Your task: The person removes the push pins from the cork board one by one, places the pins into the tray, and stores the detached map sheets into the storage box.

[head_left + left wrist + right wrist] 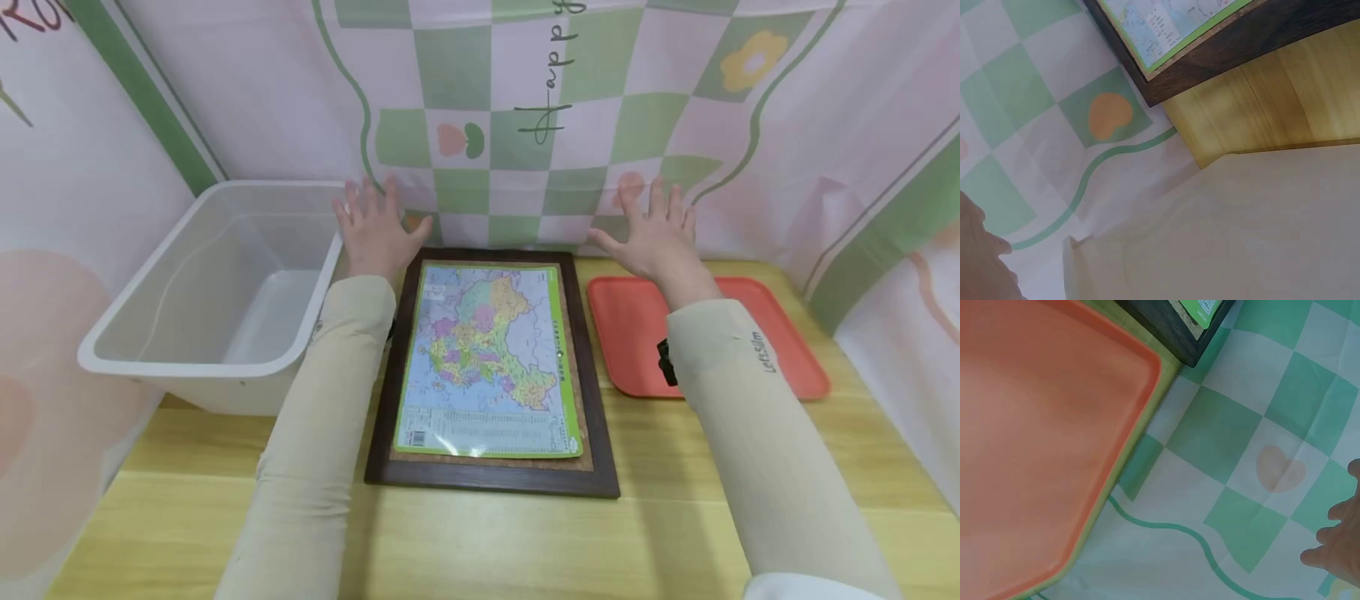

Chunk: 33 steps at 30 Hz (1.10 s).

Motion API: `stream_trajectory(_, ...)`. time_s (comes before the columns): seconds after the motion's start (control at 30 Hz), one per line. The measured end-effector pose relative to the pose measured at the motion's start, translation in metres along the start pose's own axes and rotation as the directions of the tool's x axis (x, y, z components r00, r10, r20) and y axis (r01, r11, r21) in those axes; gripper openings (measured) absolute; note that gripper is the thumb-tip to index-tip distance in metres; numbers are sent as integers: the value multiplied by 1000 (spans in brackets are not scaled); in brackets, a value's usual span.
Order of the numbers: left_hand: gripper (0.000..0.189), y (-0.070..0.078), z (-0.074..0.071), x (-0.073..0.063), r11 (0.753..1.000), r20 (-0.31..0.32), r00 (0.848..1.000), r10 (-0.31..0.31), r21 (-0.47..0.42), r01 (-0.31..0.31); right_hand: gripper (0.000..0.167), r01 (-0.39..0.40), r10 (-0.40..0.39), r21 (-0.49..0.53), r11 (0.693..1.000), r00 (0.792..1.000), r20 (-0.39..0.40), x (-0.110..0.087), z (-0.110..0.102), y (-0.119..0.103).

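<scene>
Both hands are raised over the far side of the table with fingers spread, holding nothing. My left hand (377, 236) hovers between the white bin and the framed board, near the bin's right rim. Above the red tray's back edge is my right hand (654, 239), its thumb pointing inward. Between the forearms lies a dark wooden frame (491, 478) with a cork backing. A colourful map sheet (487, 358) with a green border rests on the cork, turned sideways. In each wrist view only some fingers show at the edge.
At the left stands an empty white plastic bin (292, 367). A red tray (630, 350) lies at the right, partly under the right forearm. The wooden table (480, 542) ends at a checkered curtain (525, 75) behind; more cloth hangs at both sides.
</scene>
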<state>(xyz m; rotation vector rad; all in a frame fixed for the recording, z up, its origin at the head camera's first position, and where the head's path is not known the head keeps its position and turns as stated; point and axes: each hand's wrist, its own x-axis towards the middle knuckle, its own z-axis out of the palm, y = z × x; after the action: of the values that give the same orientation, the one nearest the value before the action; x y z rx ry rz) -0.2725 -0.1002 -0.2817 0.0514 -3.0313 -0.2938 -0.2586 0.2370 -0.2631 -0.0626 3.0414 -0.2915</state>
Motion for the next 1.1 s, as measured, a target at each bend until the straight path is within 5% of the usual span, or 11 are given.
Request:
stream_trajectory(0.6, 79, 6, 21, -10, 986, 42, 991, 123, 110, -127, 74, 85, -91, 182, 979, 996, 25, 4, 23, 1)
stream_trajectory(1.1, 73, -4, 69, -21, 961, 174, 960, 220, 131, -244, 57, 181, -205, 199, 963, 973, 109, -10, 78, -5)
